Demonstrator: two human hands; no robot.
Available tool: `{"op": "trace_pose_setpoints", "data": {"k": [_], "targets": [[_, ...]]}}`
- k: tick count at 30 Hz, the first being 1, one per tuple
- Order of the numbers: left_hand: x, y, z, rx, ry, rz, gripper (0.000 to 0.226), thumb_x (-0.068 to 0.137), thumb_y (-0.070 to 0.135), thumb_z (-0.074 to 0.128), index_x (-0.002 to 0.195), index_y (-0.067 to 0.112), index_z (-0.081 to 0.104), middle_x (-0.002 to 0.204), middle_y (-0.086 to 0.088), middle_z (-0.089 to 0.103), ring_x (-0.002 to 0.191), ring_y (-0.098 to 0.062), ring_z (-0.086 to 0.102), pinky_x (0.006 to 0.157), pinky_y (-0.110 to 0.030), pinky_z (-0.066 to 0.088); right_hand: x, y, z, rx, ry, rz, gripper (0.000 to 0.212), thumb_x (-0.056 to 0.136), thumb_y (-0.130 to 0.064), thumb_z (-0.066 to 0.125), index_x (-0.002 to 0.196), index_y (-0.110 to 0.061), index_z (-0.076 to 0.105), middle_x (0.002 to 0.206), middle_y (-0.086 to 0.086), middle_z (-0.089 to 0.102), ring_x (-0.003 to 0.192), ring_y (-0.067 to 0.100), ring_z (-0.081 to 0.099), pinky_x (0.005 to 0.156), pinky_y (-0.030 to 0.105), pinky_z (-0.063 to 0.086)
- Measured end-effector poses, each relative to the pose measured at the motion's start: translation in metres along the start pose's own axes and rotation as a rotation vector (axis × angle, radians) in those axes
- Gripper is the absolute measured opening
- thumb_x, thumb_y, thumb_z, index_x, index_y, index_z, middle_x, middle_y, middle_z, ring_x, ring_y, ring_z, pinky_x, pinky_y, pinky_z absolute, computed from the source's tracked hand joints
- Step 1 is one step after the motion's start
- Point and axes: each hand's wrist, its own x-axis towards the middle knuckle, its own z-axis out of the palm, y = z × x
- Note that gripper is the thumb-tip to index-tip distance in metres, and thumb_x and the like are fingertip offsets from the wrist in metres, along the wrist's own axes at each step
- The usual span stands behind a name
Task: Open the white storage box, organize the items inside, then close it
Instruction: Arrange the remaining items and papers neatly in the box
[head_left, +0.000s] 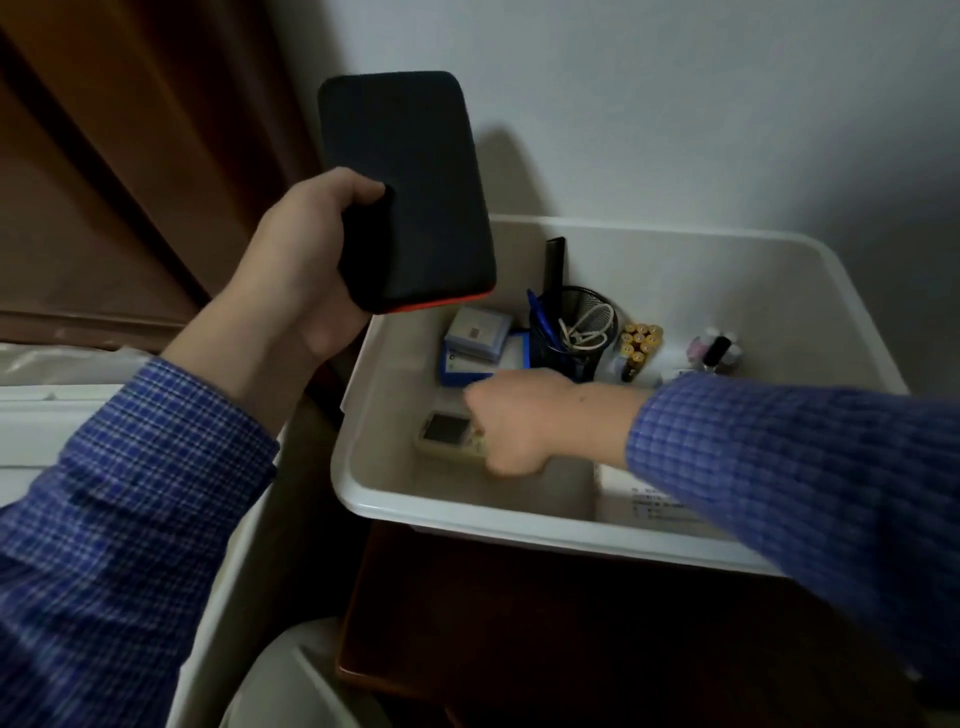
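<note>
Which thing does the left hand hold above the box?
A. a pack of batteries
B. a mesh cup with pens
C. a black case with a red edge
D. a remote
C: the left hand grips the black case up over the box corner, while the other three things lie inside the box.

We see a white storage box (618, 540), a black case (410, 192) edged in orange-red, our blue checked sleeves (119, 493), gold-topped batteries (641, 340), a black mesh pen cup (587, 322) and a blue-and-white packet (467, 366).
</note>
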Motion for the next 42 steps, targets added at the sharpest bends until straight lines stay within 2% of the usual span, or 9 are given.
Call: {"op": "trace_pose_setpoints", "data": {"k": [6, 12, 15, 19, 24, 30, 33, 37, 42], "targets": [[-0.006, 0.003, 0.002, -0.127, 0.036, 0.034, 0.042, 0.092, 0.017, 0.05, 0.133, 0.01, 0.053, 0.119, -0.013, 0.073, 0.1, -0.034, 0.074, 0.083, -0.056, 0.059, -0.064, 0.051, -0.057, 0.33, 0.214, 0.174, 0.031, 0.07, -0.043, 0.075, 0.09, -0.021, 0.066, 0.086, 0.007, 0.072, 0.066, 0.013, 0.065, 0.047, 0.022, 0.045], [-0.019, -0.032, 0.048, -0.099, -0.064, -0.007, 0.04, 0.092, 0.036, 0.058, 0.128, 0.017, 0.061, 0.109, -0.013, 0.077, 0.098, -0.035, 0.075, 0.082, -0.061, 0.057, -0.117, 0.08, -0.084, 0.735, 0.789, 0.272, 0.036, 0.069, -0.049, 0.083, 0.085, -0.027, 0.058, 0.079, -0.007, 0.066, 0.054, -0.007, 0.064, 0.04, 0.01, 0.041], [-0.025, -0.049, 0.08, -0.093, -0.259, -0.071, 0.05, 0.092, 0.053, 0.059, 0.124, 0.016, 0.07, 0.119, -0.016, 0.073, 0.107, -0.034, 0.072, 0.089, -0.055, 0.057, -0.116, 0.066, -0.08, 0.591, 0.82, 0.27, 0.041, 0.066, -0.053, 0.081, 0.088, -0.028, 0.058, 0.081, -0.011, 0.065, 0.067, 0.002, 0.063, 0.052, 0.02, 0.047], [-0.024, -0.066, 0.099, -0.044, -0.176, -0.136, 0.061, 0.082, 0.04, 0.079, 0.129, 0.005, 0.064, 0.112, -0.017, 0.075, 0.097, -0.033, 0.075, 0.074, -0.043, 0.061, -0.113, 0.051, -0.068, 0.512, 0.785, 0.207, 0.039, 0.068, -0.046, 0.077, 0.094, -0.022, 0.06, 0.081, -0.007, 0.066, 0.078, 0.015, 0.063, 0.072, 0.038, 0.054], [-0.008, -0.071, 0.092, -0.049, -0.132, -0.155, 0.049, 0.092, 0.034, 0.071, 0.13, 0.005, 0.062, 0.115, -0.017, 0.074, 0.102, -0.032, 0.073, 0.078, -0.043, 0.061, -0.12, 0.077, -0.065, 0.687, 0.811, 0.248, 0.036, 0.075, -0.055, 0.076, 0.091, -0.026, 0.064, 0.087, -0.007, 0.069, 0.071, 0.004, 0.065, 0.06, 0.024, 0.049], [0.013, -0.067, 0.073, -0.138, -0.161, -0.187, 0.029, 0.095, 0.043, 0.063, 0.101, 0.018, 0.077, 0.101, -0.008, 0.078, 0.088, -0.025, 0.077, 0.064, -0.038, 0.06, -0.151, 0.111, -0.018, 0.217, -0.18, 0.194, 0.041, 0.074, -0.057, 0.08, 0.099, -0.031, 0.063, 0.094, -0.015, 0.07, 0.084, -0.002, 0.065, 0.069, 0.013, 0.048], [0.019, -0.071, 0.067, -0.188, -0.21, -0.184, 0.035, 0.096, 0.043, 0.061, 0.083, 0.02, 0.084, 0.098, -0.007, 0.079, 0.088, -0.025, 0.077, 0.068, -0.04, 0.06, -0.154, 0.117, 0.001, 0.226, -0.131, 0.161, 0.033, 0.071, -0.057, 0.081, 0.086, -0.034, 0.062, 0.079, -0.017, 0.068, 0.071, -0.003, 0.063, 0.057, 0.012, 0.045], [0.02, -0.071, 0.062, -0.205, -0.255, -0.191, 0.038, 0.095, 0.047, 0.061, 0.08, 0.021, 0.084, 0.093, -0.005, 0.079, 0.085, -0.023, 0.077, 0.069, -0.039, 0.06, -0.155, 0.124, -0.005, 0.367, -0.054, 0.191, 0.032, 0.074, -0.047, 0.084, 0.095, -0.031, 0.066, 0.082, -0.018, 0.072, 0.075, -0.001, 0.066, 0.073, 0.024, 0.055], [0.022, -0.064, 0.053, -0.303, -0.206, -0.172, 0.044, 0.092, 0.048, 0.066, 0.118, 0.014, 0.074, 0.119, -0.012, 0.073, 0.106, -0.03, 0.072, 0.087, -0.05, 0.058, -0.168, 0.135, -0.049, 0.626, -0.169, 0.112, 0.011, 0.085, -0.024, 0.079, 0.092, -0.024, 0.07, 0.087, -0.006, 0.077, 0.084, 0.014, 0.073, 0.078, 0.034, 0.056]]}}
